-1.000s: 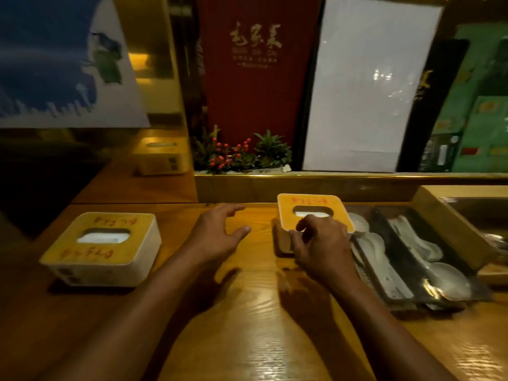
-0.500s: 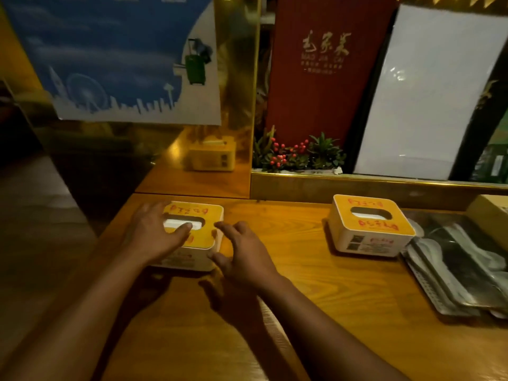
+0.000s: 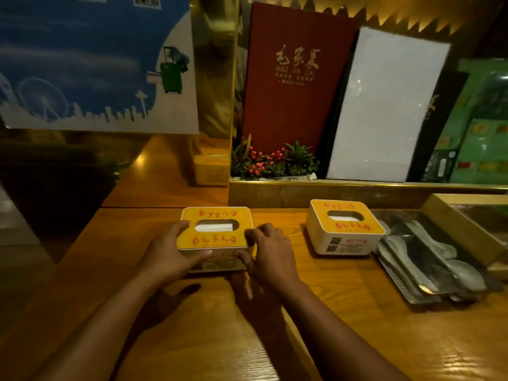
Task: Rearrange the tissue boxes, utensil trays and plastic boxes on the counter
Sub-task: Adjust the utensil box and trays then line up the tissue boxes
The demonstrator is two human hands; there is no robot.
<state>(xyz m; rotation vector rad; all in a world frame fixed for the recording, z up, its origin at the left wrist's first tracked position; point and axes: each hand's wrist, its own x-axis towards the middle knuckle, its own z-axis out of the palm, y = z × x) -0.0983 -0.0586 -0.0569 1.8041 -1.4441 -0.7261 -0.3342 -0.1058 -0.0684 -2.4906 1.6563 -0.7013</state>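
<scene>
Head view, and the person has both hands on the near tissue box (image 3: 215, 235), which sits on the wooden counter (image 3: 343, 325) left of centre. The left hand (image 3: 167, 253) wraps its left side with the thumb along the front face; the right hand (image 3: 270, 254) clasps the right corner, fingers curled on the lid edge. It's a two-sided grasp on the box, firm by the look of it. The second tissue box (image 3: 343, 228) stands well to the right, just beside the utensil tray (image 3: 428, 259) of white spoons. My call: keep even pressure from both sides, slide it flat rather than tipping, and square it with its neighbour.
</scene>
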